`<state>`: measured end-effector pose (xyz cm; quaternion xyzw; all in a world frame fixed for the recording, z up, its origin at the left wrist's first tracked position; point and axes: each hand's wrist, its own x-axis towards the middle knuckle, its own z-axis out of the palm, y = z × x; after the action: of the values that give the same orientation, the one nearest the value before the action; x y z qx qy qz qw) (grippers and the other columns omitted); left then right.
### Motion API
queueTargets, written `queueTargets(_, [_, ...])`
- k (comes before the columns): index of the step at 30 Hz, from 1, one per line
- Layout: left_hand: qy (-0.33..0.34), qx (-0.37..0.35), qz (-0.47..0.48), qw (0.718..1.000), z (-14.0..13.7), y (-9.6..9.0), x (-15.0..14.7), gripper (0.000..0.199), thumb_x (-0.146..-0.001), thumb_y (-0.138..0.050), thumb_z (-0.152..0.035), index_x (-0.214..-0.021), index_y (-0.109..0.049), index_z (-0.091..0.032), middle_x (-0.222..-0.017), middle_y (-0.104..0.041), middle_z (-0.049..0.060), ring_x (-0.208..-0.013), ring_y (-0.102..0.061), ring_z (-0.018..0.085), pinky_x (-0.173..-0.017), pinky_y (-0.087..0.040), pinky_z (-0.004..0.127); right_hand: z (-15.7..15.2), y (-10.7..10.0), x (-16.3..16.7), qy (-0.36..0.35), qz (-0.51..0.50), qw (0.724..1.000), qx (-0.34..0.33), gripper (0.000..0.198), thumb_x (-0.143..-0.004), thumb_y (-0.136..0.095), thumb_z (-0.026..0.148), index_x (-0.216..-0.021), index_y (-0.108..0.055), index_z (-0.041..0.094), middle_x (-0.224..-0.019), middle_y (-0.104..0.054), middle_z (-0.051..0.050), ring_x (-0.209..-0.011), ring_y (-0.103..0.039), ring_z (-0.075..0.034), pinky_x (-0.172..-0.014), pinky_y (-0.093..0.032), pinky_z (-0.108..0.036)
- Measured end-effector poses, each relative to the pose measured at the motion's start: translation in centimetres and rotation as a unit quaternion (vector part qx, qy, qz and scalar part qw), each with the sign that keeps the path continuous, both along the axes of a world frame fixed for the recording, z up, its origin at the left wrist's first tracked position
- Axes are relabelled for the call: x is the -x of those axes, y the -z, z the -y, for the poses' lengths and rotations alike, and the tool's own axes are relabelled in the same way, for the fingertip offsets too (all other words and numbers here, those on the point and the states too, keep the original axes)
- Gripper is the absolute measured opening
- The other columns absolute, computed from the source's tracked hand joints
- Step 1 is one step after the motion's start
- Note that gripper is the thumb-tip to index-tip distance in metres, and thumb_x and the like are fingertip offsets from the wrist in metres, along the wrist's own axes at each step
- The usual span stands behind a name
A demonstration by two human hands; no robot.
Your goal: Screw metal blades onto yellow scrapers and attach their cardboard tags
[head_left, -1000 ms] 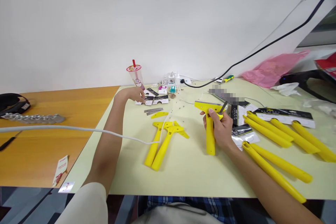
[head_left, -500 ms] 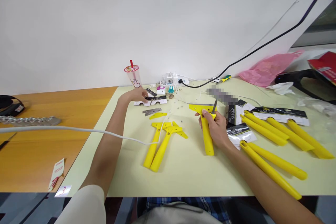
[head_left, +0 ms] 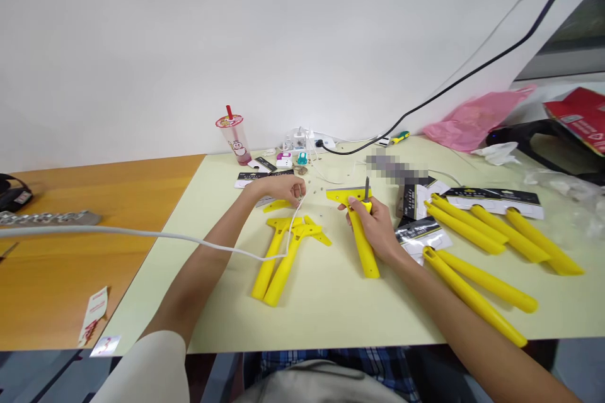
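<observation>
My right hand (head_left: 378, 223) is wrapped round a yellow scraper (head_left: 363, 242), its blade edge pointing away from me. A small screwdriver (head_left: 367, 192) with a dark shaft sticks up from the same hand. My left hand (head_left: 286, 189) is over the table with its fingertips pinched beside several small metal pieces (head_left: 321, 189); whatever they hold is too small to make out. Just below it is a loose yellow scraper plate (head_left: 276, 206), partly hidden by the hand. Two yellow scrapers (head_left: 283, 267) lie nearer to me, with another flat yellow piece (head_left: 319, 234) against them.
A white cable (head_left: 212, 244) crosses above the scrapers. To the right lie several yellow handles (head_left: 491, 283) and black-and-white packaging cards (head_left: 496, 200). At the back stand a plastic cup (head_left: 235, 141) with a straw and a power strip (head_left: 297, 140). A green-yellow screwdriver (head_left: 401, 137) lies there too.
My left hand has moved right and nearer to me, from the packaging cards to the small metal pieces. My right hand keeps the scraper, and the screwdriver in it now points more upright.
</observation>
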<state>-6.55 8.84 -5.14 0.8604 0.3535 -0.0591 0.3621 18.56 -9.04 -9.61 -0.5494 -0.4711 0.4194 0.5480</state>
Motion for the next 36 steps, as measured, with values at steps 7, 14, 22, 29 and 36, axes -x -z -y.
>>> queueTargets(7, [-0.023,-0.050,0.009,0.998,-0.2,0.9,-0.3,0.030,-0.077,-0.077,-0.033,-0.102,-0.072,-0.018,-0.099,-0.079,0.008,-0.092,-0.073,0.024,-0.077,-0.053,0.031,-0.1,-0.3,0.1,-0.007,0.014,1.000,-0.006,0.052,-0.092,-0.072,0.070,-0.091,-0.076,0.018,-0.071,-0.071,-0.004,-0.062,-0.057,-0.018,-0.059,-0.043,-0.032])
queueTargets(14, [-0.034,-0.076,0.003,0.997,-0.5,0.9,-0.3,0.019,-0.080,-0.075,-0.032,-0.093,-0.077,-0.018,-0.093,-0.080,0.008,-0.085,-0.070,0.023,-0.074,-0.051,0.032,-0.1,-0.1,0.1,-0.019,0.030,0.999,0.009,0.051,-0.094,-0.070,0.069,-0.091,-0.077,0.019,-0.068,-0.067,-0.003,-0.061,-0.056,-0.018,-0.058,-0.043,-0.031])
queueTargets(22, [-0.007,-0.068,0.013,0.998,-0.4,0.4,0.0,0.020,-0.076,-0.073,-0.025,-0.095,-0.076,-0.019,-0.098,-0.081,0.008,-0.092,-0.073,0.024,-0.078,-0.054,0.031,-0.2,-0.1,0.2,-0.026,0.014,0.999,0.028,0.053,-0.090,-0.073,0.071,-0.091,-0.076,0.018,-0.067,-0.067,-0.002,-0.058,-0.055,-0.017,-0.056,-0.041,-0.031])
queueTargets(29, [-0.029,-0.092,-0.015,0.995,-0.2,0.4,-0.2,0.030,-0.070,-0.072,-0.021,-0.100,-0.076,-0.018,-0.107,-0.082,0.011,-0.097,-0.076,0.026,-0.081,-0.056,0.031,-0.2,-0.1,0.2,-0.034,-0.002,0.999,0.036,0.052,-0.089,-0.074,0.070,-0.090,-0.073,0.019,-0.065,-0.067,-0.001,-0.059,-0.055,-0.017,-0.058,-0.041,-0.032])
queueTargets(36, [-0.042,-0.119,0.021,0.992,-0.1,-0.6,0.0,0.023,-0.079,-0.070,-0.023,-0.101,-0.075,-0.017,-0.104,-0.080,0.011,-0.096,-0.074,0.026,-0.081,-0.055,0.033,-0.4,0.1,0.1,-0.039,-0.019,0.998,0.044,0.050,-0.089,-0.075,0.069,-0.091,-0.075,0.019,-0.069,-0.070,-0.003,-0.059,-0.056,-0.017,-0.057,-0.042,-0.031])
